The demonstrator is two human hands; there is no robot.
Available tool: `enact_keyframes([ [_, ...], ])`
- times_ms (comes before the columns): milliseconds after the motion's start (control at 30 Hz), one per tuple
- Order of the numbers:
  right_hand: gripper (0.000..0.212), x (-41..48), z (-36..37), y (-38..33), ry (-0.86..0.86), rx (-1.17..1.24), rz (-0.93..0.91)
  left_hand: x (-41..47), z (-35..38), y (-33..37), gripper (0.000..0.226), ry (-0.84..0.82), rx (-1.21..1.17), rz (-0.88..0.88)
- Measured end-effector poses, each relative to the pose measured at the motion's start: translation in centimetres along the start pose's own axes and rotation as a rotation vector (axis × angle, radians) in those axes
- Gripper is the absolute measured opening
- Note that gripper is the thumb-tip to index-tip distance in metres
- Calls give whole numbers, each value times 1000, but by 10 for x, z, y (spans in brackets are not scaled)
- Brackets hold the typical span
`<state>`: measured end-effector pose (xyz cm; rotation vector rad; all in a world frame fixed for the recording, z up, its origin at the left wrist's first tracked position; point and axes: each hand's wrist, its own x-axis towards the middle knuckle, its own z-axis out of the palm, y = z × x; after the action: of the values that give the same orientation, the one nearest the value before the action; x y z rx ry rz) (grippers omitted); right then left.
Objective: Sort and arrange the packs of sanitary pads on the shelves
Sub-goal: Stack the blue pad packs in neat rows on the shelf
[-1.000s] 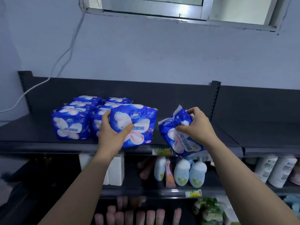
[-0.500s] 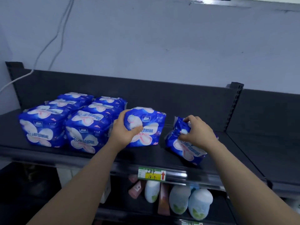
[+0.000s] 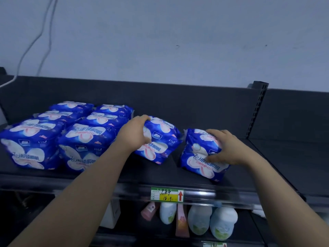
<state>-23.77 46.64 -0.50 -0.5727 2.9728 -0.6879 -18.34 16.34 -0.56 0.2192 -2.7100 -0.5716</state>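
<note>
Several blue-and-white packs of sanitary pads stand in two rows on the left of the dark top shelf. My left hand grips another pack just right of those rows, fingers over its top and thumb on its front. That pack sits tilted on the shelf. My right hand holds a further pack to the right, fingers curled over its top right corner. A gap of bare shelf separates the two held packs.
A black perforated upright divides this shelf from the bay on the right. A green-and-yellow price tag hangs on the shelf's front edge. Bottles and tubes stand on the shelf below. Cables run down the wall at left.
Both packs came down from the shelf's front edge onto the shelf and further back. The view has moved closer and lower, so the window above has left the frame.
</note>
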Motion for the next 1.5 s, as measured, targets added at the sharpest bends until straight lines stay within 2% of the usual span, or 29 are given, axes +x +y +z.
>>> enact_keyframes([
  [100,95,-1,0,3,13,26,7,4,-9,-5,40,7,336,-30],
  [167,94,-3,0,2,18,24,-3,6,-12,-10,39,13,491,-49],
  [267,91,-6,2,-5,12,-8,-58,10,-11,-19,47,15,562,-18],
  [367,91,-8,5,-17,22,-89,-120,11,-13,-28,65,-33,525,53],
  [467,92,-11,11,-28,18,-108,-157,7,-19,-33,71,-77,372,93],
  [600,88,-17,20,-42,-12,86,-164,-4,-35,-37,63,-48,121,99],
  [733,81,-21,27,-62,-61,156,-190,-20,-54,-52,46,45,124,98],
  [867,85,-19,39,-85,-12,95,-231,-39,-59,-68,36,138,223,112],
  [1000,86,-13,52,-108,7,41,-290,-47,-55,-85,37,140,271,117],
  [1200,84,-2,78,-131,3,211,-276,-55,-55,-106,43,232,144,141],
  [1367,84,1,95,-143,42,298,-284,-60,-49,-107,74,198,149,155],
  [1500,105,-5,96,-137,141,406,-244,-67,-45,-96,91,149,182,180],
])
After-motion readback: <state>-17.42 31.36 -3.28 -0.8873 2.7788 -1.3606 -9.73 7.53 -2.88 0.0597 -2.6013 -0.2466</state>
